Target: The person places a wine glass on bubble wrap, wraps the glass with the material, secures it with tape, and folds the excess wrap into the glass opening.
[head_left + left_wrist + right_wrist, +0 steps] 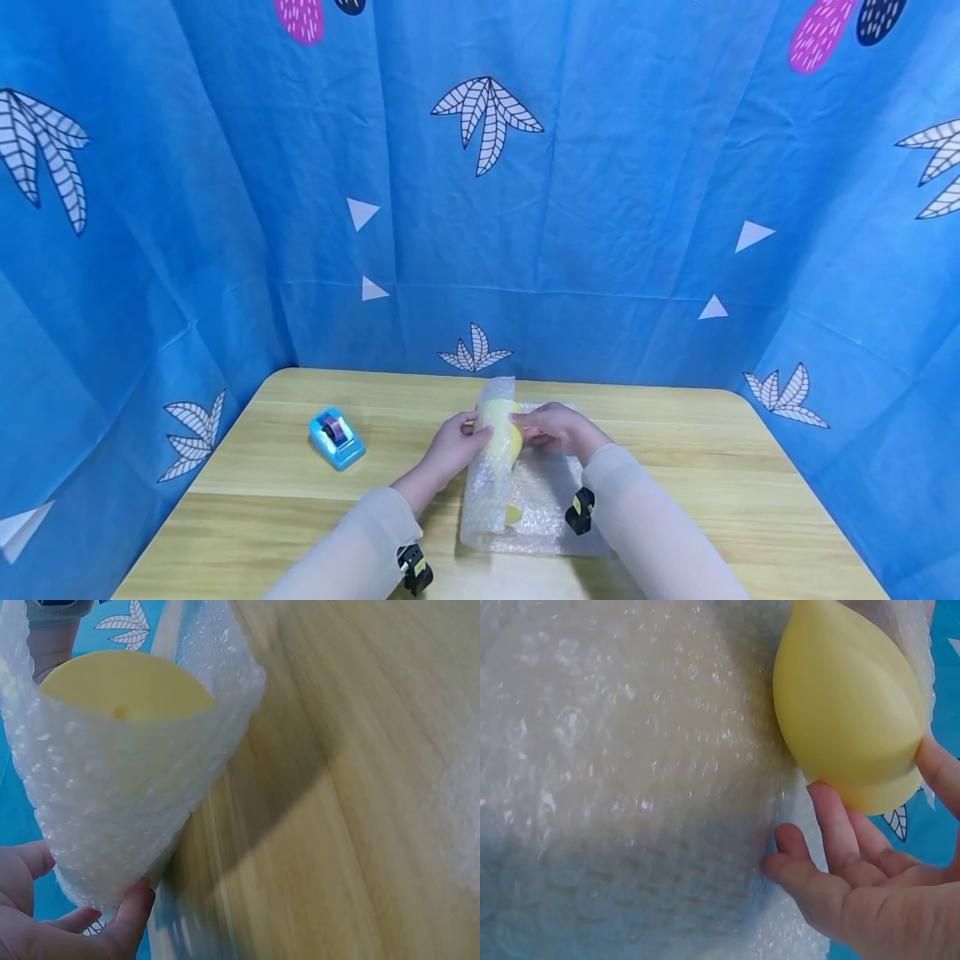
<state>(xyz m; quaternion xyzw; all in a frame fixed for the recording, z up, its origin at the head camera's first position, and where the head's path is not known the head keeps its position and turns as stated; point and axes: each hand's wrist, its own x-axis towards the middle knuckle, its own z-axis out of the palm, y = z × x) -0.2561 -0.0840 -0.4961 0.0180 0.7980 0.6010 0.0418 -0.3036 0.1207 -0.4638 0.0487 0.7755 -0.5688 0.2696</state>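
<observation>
A smooth yellow goblet-shaped object [517,445] lies on a sheet of bubble wrap [543,508], with one side of the sheet folded over it. Its rounded body [847,705] narrows to a neck in the right wrist view. A flat yellow disc [131,686], its other end, shows inside the wrap in the left wrist view. My left hand [456,448] grips the folded wrap at the far left, thumb and fingers around its end. My right hand [561,429] holds the yellow body near its wide rim, between thumb and fingers.
A blue tape dispenser [337,438] stands on the left of the wooden table [247,467]. A blue patterned curtain [480,250] hangs behind the table and along both sides. Both wrists carry small black cameras.
</observation>
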